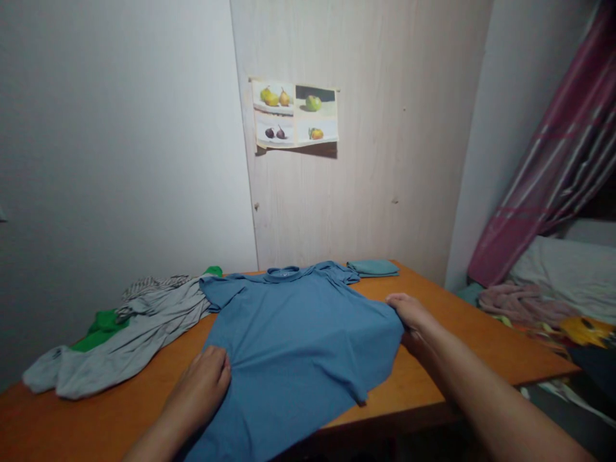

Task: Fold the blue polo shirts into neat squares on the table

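Note:
A blue T-shirt point(293, 340) lies spread over the table, its collar at the far side and its hem hanging past the front edge. My left hand point(205, 378) is closed on the shirt's left side, creasing the cloth there. On the opposite side, my right hand point(409, 314) pinches the shirt's edge and pulls it outward, slightly lifted. Both sleeves rest toward the back of the table, the right one bunched up. One lower corner of the hem is folded or wrinkled near the table's front edge.
Grey, green and striped clothes point(144, 340) lie heaped on the left of the orange table point(471, 333). A folded teal cloth point(373, 267) sits at the back. Fruit pictures point(295, 114) hang on the wall. A pink curtain point(539, 154) and bedding point(568, 269) are at right.

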The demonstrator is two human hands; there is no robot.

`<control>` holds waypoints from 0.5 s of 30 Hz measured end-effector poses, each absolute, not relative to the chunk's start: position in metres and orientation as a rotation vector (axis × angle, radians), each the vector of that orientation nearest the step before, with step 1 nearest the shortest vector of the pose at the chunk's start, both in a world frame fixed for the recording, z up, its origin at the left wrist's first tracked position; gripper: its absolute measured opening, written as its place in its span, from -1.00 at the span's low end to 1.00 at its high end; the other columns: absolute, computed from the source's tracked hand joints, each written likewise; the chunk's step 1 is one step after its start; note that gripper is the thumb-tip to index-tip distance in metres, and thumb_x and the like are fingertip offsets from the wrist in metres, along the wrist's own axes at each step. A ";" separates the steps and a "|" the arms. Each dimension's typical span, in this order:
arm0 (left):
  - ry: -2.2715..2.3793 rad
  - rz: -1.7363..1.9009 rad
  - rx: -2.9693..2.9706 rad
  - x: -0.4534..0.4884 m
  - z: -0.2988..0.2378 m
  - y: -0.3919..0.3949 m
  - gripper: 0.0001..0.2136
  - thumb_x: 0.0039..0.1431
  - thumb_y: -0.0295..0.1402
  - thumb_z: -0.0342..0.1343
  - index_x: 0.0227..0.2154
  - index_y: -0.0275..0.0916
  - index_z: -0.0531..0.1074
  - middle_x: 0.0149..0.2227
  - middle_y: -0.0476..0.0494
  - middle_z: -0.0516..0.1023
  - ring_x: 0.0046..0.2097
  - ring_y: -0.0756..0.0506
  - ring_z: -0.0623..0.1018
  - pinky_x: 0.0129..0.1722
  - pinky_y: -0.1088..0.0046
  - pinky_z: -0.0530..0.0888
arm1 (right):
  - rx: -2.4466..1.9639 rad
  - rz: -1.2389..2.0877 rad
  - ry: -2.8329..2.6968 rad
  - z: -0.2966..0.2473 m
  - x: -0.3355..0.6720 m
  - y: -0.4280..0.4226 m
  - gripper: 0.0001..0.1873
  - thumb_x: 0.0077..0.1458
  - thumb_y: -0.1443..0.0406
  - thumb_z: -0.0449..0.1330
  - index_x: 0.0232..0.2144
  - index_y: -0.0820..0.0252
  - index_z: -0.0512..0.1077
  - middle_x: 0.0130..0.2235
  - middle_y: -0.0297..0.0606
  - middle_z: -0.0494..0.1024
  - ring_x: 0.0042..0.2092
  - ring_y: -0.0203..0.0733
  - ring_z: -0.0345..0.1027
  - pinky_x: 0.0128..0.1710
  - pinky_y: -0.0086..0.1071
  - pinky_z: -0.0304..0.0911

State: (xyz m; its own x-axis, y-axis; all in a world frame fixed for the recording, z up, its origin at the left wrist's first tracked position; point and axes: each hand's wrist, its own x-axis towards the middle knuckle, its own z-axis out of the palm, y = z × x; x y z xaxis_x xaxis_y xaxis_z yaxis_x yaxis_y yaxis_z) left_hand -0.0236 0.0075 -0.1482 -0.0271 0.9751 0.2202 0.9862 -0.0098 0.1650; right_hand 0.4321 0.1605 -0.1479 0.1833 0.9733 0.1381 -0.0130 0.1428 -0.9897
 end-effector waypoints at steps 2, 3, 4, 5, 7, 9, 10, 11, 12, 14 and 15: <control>-2.204 -0.413 -2.158 -0.027 -0.146 0.006 -0.81 0.27 -0.32 -0.17 -0.37 -0.17 0.33 -0.25 -0.18 0.48 -0.16 -0.18 0.49 -0.15 0.32 0.34 | -1.199 1.020 -1.146 -0.145 0.437 0.150 -0.82 -0.10 0.20 0.30 -0.49 0.10 0.36 -0.62 -0.41 0.38 -0.59 -0.27 0.22 -0.61 -0.43 0.15; -2.207 -0.421 -2.166 -0.028 -0.145 0.004 -0.83 0.25 -0.31 -0.14 -0.35 -0.17 0.34 -0.25 -0.18 0.49 -0.15 -0.18 0.49 -0.15 0.32 0.34 | -1.222 1.056 -1.172 -0.144 0.439 0.144 -0.82 -0.09 0.20 0.31 -0.47 0.10 0.39 -0.61 -0.39 0.39 -0.58 -0.27 0.23 -0.60 -0.43 0.15; -2.202 -0.440 -2.179 -0.026 -0.144 0.001 -0.83 0.25 -0.28 -0.11 -0.32 -0.17 0.36 -0.23 -0.17 0.50 -0.14 -0.19 0.49 -0.14 0.32 0.34 | -1.243 1.099 -1.209 -0.143 0.440 0.137 -0.81 -0.09 0.19 0.33 -0.45 0.11 0.41 -0.60 -0.37 0.41 -0.57 -0.26 0.25 -0.59 -0.42 0.16; -2.199 -0.464 -2.187 -0.024 -0.143 -0.003 -0.81 0.24 -0.23 -0.09 -0.29 -0.17 0.37 -0.21 -0.17 0.50 -0.12 -0.19 0.50 -0.13 0.33 0.34 | -1.253 1.143 -1.249 -0.143 0.440 0.129 -0.79 -0.09 0.19 0.35 -0.40 0.11 0.44 -0.58 -0.35 0.43 -0.55 -0.24 0.28 -0.57 -0.42 0.18; -2.215 -0.494 -2.164 -0.019 -0.141 -0.012 -0.75 0.23 -0.13 -0.05 -0.24 -0.17 0.39 -0.18 -0.17 0.50 -0.09 -0.21 0.49 -0.11 0.32 0.34 | -1.231 1.236 -1.326 -0.146 0.440 0.112 -0.70 -0.12 0.20 0.38 -0.27 0.10 0.48 -0.53 -0.33 0.46 -0.49 -0.21 0.35 -0.52 -0.40 0.23; -2.265 -0.463 -2.092 -0.013 -0.138 -0.021 -0.72 0.20 -0.08 -0.02 -0.23 -0.17 0.40 -0.17 -0.19 0.50 -0.07 -0.23 0.49 -0.12 0.31 0.34 | -1.175 1.301 -1.388 -0.150 0.437 0.097 -0.55 -0.15 0.22 0.40 -0.14 0.08 0.47 -0.50 -0.35 0.47 -0.44 -0.18 0.39 -0.47 -0.39 0.26; -2.288 -0.428 -2.051 -0.011 -0.136 -0.024 -0.73 0.19 -0.09 0.00 -0.25 -0.18 0.40 -0.17 -0.19 0.50 -0.07 -0.24 0.49 -0.13 0.30 0.34 | -1.157 1.321 -1.415 -0.151 0.434 0.091 -0.49 -0.16 0.23 0.40 -0.08 0.07 0.46 -0.49 -0.36 0.47 -0.44 -0.18 0.40 -0.45 -0.39 0.27; -2.307 -0.386 -2.016 -0.009 -0.135 -0.026 -0.77 0.18 -0.13 0.00 -0.29 -0.18 0.40 -0.18 -0.20 0.50 -0.08 -0.24 0.49 -0.15 0.31 0.34 | -1.151 1.325 -1.433 -0.151 0.432 0.086 -0.44 -0.16 0.22 0.39 -0.03 0.07 0.44 -0.49 -0.38 0.46 -0.44 -0.19 0.40 -0.45 -0.39 0.27; -2.317 -0.348 -1.991 -0.007 -0.134 -0.028 -0.81 0.18 -0.19 -0.01 -0.32 -0.18 0.39 -0.19 -0.21 0.50 -0.09 -0.24 0.49 -0.17 0.32 0.33 | -1.151 1.307 -1.434 -0.150 0.430 0.083 -0.41 -0.14 0.21 0.37 0.01 0.07 0.42 -0.49 -0.40 0.45 -0.46 -0.21 0.39 -0.45 -0.39 0.26; -2.329 -0.308 -1.956 -0.006 -0.132 -0.028 -0.88 0.17 -0.31 -0.05 -0.38 -0.18 0.36 -0.22 -0.22 0.50 -0.12 -0.22 0.50 -0.20 0.34 0.32 | -1.150 1.225 -1.396 -0.145 0.426 0.082 -0.38 -0.07 0.16 0.32 0.09 0.08 0.38 -0.49 -0.40 0.45 -0.47 -0.22 0.37 -0.45 -0.39 0.25; -2.332 -0.311 -1.947 -0.007 -0.131 -0.028 -0.89 0.17 -0.35 -0.07 -0.39 -0.17 0.34 -0.23 -0.22 0.50 -0.14 -0.20 0.50 -0.22 0.36 0.31 | -1.151 1.175 -1.371 -0.140 0.425 0.083 -0.37 -0.05 0.14 0.30 0.11 0.10 0.36 -0.47 -0.39 0.46 -0.46 -0.22 0.36 -0.45 -0.39 0.25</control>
State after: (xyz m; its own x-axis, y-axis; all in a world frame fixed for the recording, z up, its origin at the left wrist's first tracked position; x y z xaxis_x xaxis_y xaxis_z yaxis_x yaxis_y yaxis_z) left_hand -0.0066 -0.0280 -0.1313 -0.1848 0.9629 0.1965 0.9808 0.1680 0.0991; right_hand 0.4250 0.0826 -0.1404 -0.0944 0.9919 0.0846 0.0683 0.0913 -0.9935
